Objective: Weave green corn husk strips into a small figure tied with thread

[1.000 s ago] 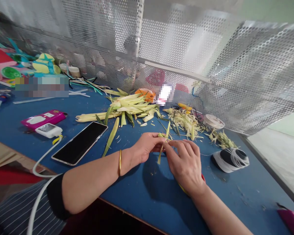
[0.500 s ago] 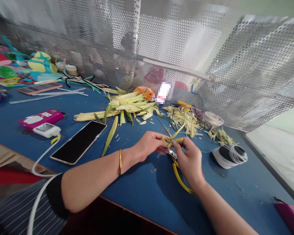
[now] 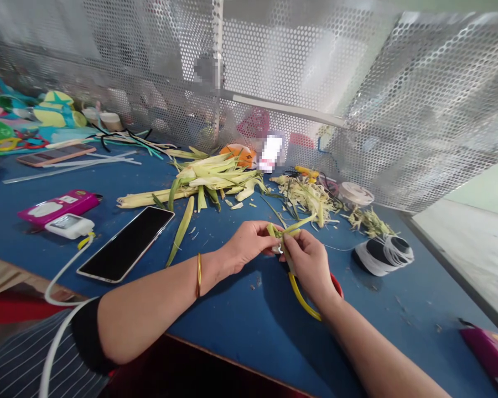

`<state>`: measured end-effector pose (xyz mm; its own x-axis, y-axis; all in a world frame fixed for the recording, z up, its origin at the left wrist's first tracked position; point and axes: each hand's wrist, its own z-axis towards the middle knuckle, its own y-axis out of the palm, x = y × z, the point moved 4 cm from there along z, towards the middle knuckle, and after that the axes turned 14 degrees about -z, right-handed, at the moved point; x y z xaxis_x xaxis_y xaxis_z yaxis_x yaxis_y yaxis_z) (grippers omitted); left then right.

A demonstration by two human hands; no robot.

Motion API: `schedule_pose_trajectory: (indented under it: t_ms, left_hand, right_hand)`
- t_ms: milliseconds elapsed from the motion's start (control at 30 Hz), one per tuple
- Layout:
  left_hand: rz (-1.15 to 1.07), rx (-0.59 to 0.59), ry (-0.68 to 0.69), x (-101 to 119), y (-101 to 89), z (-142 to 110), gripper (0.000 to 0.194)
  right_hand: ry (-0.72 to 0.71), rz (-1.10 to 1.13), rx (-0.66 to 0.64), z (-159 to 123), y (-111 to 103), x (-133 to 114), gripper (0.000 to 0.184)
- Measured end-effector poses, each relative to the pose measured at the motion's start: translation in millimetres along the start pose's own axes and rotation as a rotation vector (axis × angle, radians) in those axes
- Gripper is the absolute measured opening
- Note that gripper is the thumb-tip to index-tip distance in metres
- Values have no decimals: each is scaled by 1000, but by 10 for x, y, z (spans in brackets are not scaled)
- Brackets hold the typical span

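Swung from upright to a rightward slant, your corn-husk strip (image 3: 299, 224) is pinched by your left hand (image 3: 251, 244) and right hand (image 3: 309, 265), yellow-and-red-handled scissors (image 3: 300, 298) beneath the right.

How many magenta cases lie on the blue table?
2: one magenta case beside the white device at left; another case at lower right, partly out of frame. Others may be hidden.

The leaf strip (image 3: 302, 223) looks matt, the bangle (image 3: 199, 275) smooth, glossy metal.

Head-worn view, forward and down
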<state>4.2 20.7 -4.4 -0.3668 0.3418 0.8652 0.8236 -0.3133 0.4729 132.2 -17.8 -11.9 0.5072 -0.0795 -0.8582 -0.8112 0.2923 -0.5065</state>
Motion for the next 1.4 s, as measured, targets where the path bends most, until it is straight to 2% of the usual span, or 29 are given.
schedule_pose_trajectory:
  t_ms: [100,233,367,600,700,767,833,900,1000,1100,1233,1400]
  left_hand:
    - [29,-2,51,0,6,13,11]
    - [79,8,105,11,-6,22,12]
    - [136,76,118,38,-35,20,13]
    - [90,160,91,44,-116,48,8]
    - [52,207,97,63,-153,59,2]
    - [39,231,106,74,-171,64,2]
    - [43,236,109,72,-180,69,3]
    - [70,212,108,59,-172,70,10]
    - [142,121,95,36,-123,55,19]
    - [223,11,87,41,-50,20,11]
    - [290,-78,102,77,7,-22,11]
    - [302,-112,60,55,11,-33,12]
  right_hand:
    - [95,160,-51,-6,40,19,30]
    - [159,306,-84,-10,58,10,35]
    - [182,358,-130,-13,68,-1,37]
    - [158,404,-137,-39,103,10,28]
    - [-20,276,-123,-40,82,-6,17]
    - [-261,56,-85,-53,32,-69,16]
    - [-535,-247,-11,-93,-23,-160,22]
    - [-744,-508,73,-139,-71,-239,26]
    - [-871,-699,226,-162,-157,-316,23]
    - [-876,-767,349,-133,-214,-331,18]
    - [-801,-769,270,-58,-183,-259,18]
    - [-546,-684,194,18,-181,-152,28]
